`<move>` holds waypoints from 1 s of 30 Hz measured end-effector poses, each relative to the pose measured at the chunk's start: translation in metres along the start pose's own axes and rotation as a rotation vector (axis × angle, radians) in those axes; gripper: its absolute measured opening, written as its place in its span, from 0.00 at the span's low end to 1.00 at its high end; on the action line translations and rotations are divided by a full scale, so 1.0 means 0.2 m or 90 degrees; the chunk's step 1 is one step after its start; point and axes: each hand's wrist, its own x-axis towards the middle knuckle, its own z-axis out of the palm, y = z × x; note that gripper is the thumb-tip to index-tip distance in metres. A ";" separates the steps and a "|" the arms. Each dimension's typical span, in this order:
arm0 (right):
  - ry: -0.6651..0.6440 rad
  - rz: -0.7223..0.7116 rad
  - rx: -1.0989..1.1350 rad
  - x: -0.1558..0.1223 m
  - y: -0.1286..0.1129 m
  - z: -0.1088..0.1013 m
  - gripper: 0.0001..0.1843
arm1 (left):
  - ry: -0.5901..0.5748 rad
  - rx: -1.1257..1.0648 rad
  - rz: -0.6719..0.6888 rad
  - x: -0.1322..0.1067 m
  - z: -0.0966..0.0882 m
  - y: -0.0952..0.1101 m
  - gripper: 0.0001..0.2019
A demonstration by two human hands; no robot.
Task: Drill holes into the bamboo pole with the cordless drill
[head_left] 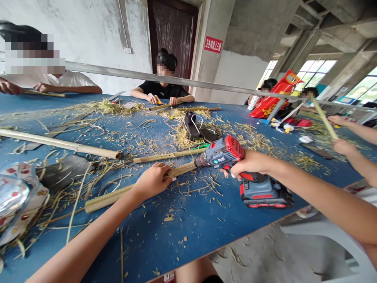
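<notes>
My left hand (154, 179) is closed around a bamboo pole (110, 198), which lies slanting across the blue table. In my right hand (250, 163) is a red and grey cordless drill (220, 151), held by its handle with the battery above the table's front edge. The drill's chuck meets the right end of the pole; whether a bit is inside the bamboo is hidden. Just behind, a second bamboo pole (167, 156) lies on the table, close to the drill's front.
Bamboo shavings litter the blue table (182, 224). Another long pole (61, 142) lies at left, near a dark cloth (66, 171) and a patterned bag (20, 196). A black power strip (193, 129) sits behind the drill. Co-workers handle bamboo across the table and at right.
</notes>
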 end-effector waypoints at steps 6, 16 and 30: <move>0.019 -0.023 0.028 0.00 -0.01 0.01 0.10 | -0.004 0.023 -0.007 0.00 0.00 0.01 0.14; 0.037 -0.031 0.008 -0.01 -0.09 0.01 0.09 | 0.002 0.018 -0.001 0.00 0.00 0.00 0.13; 0.035 -0.029 -0.035 -0.02 -0.07 0.05 0.09 | 0.004 0.016 0.002 0.00 0.01 -0.01 0.14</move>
